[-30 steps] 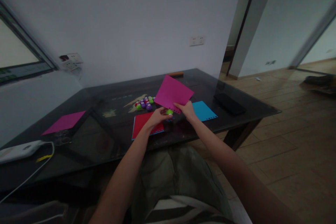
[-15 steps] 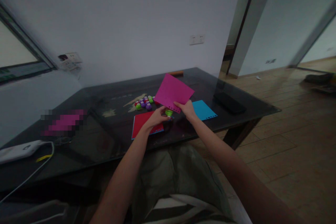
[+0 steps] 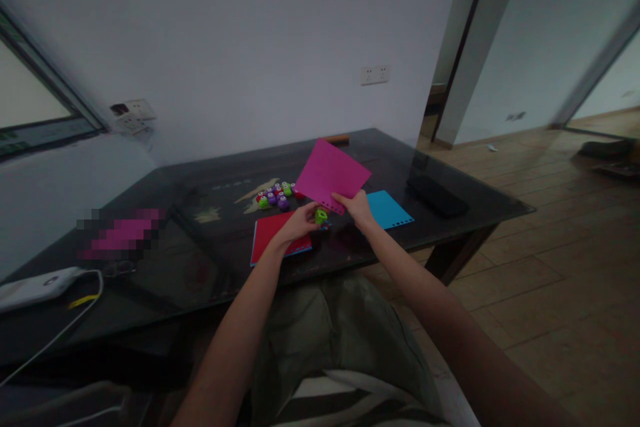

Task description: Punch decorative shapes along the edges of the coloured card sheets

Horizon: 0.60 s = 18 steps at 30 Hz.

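In the head view, my right hand (image 3: 356,205) pinches the near edge of a magenta sheet (image 3: 333,172) with punched holes, thumb on top, and the sheet is raised off the table. Just left of it, my left hand (image 3: 301,221) is closed on a small green toy figure (image 3: 321,217) below the sheet's edge. Under my left hand lies a red sheet (image 3: 274,230) with a blue edge showing beneath. A blue hole-punched sheet (image 3: 387,211) rests by my right wrist. Several small green, purple and red eyed toys (image 3: 274,196) cluster beyond the red sheet.
The dark glossy table (image 3: 220,267) stands against a white wall. A black flat object (image 3: 437,196) lies at right, a brown roll (image 3: 337,141) at the back. At left are a white power strip (image 3: 43,288) with its cable and a pixelated magenta item (image 3: 125,233).
The green toy has turned in my left hand's fingers and shows a different side. My right hand and the magenta sheet stay almost where they were.
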Each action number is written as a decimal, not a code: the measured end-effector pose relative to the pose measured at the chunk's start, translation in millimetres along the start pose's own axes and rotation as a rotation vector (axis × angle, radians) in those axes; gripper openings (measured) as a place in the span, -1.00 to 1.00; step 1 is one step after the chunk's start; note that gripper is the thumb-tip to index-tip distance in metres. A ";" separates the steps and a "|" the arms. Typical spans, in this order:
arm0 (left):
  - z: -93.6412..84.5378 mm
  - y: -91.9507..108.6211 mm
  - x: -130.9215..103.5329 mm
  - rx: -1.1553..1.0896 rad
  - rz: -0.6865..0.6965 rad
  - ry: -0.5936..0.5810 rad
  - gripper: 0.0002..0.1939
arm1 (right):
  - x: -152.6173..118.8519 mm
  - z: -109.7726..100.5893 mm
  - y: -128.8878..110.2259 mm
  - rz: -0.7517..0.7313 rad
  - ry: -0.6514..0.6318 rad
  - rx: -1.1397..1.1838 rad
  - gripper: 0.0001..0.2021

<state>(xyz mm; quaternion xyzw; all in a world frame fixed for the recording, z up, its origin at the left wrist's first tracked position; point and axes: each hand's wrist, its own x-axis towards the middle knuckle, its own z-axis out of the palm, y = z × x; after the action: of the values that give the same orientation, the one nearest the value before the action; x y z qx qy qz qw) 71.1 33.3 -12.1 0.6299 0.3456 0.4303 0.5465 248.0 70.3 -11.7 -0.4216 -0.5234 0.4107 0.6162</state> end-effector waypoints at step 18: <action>-1.3 4.5 1.6 0.099 -0.027 0.273 -0.65 | -0.4 -0.7 -4.6 0.016 0.046 0.025 -0.62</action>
<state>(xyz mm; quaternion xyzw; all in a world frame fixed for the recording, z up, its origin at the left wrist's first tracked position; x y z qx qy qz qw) 70.3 34.6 -7.4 0.5869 0.4460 0.4872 0.4682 249.0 68.4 -7.6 -0.4274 -0.5004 0.4123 0.6300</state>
